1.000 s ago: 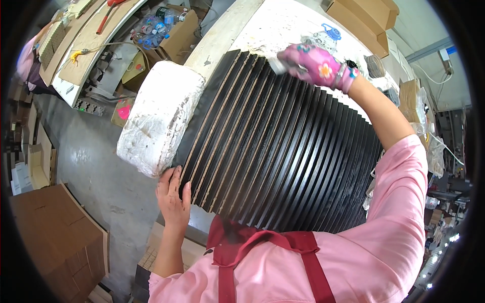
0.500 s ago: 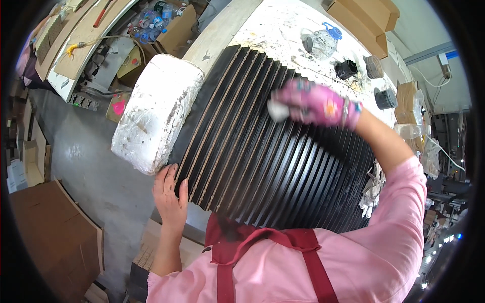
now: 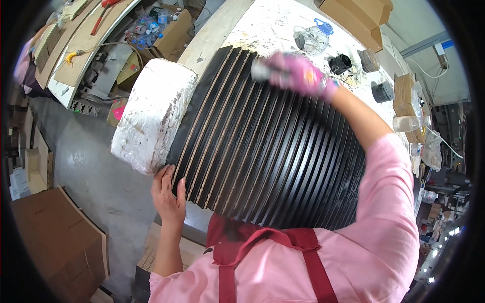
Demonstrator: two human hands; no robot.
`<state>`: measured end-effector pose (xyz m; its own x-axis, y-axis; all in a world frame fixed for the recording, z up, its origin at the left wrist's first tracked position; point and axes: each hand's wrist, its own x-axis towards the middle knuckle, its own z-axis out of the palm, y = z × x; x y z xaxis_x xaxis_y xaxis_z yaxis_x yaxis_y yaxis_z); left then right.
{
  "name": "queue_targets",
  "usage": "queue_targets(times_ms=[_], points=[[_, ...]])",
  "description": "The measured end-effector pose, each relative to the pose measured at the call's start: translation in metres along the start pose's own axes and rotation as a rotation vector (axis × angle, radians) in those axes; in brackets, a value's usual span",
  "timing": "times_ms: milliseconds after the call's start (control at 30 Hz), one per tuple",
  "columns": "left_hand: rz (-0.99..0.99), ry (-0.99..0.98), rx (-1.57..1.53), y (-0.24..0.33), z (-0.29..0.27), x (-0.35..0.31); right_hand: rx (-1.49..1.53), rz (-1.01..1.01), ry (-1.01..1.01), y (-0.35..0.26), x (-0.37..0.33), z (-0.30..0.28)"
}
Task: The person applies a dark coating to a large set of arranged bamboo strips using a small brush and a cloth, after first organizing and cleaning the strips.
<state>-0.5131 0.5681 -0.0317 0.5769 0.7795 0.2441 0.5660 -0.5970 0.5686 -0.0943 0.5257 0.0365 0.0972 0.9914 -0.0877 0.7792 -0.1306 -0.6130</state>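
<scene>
A large black ribbed panel (image 3: 283, 166) lies across the table before me. Bare tan lines run along several ribs on its left side; the ribs further right look fully black and glossy. My right hand (image 3: 303, 76), in a pink flowered glove, is closed round a small white wad (image 3: 260, 69) on the panel's far edge. Motion blurs both, and the wad's material cannot be made out. At the near left corner rests my bare left hand (image 3: 169, 197), smudged dark, fingers and thumb apart against the panel's edge. Beside the panel stands a white plastic-wrapped block (image 3: 151, 113).
Beyond the panel, the stained white tabletop (image 3: 268, 25) carries a clear jug (image 3: 314, 38) with a blue top, a black-smeared cup (image 3: 340, 64) and a dark tub (image 3: 382, 91). Cardboard boxes (image 3: 55, 237) stand on the floor at left. A bottle-filled carton (image 3: 174, 35) is at far left.
My right hand has swept the white wad leftward and away from me, to the panel's far edge. My left hand stays at the near left corner.
</scene>
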Motion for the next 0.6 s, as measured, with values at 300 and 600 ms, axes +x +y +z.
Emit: queue_targets(times_ms=[300, 600], points=[[-0.03, 0.016, -0.028, -0.002, -0.001, -0.003, -0.189, -0.582, -0.022, -0.045, -0.041, 0.06], [-0.01, 0.015, -0.007, -0.004, 0.001, -0.002, -0.119, -0.363, 0.048, -0.038, -0.028, 0.062]])
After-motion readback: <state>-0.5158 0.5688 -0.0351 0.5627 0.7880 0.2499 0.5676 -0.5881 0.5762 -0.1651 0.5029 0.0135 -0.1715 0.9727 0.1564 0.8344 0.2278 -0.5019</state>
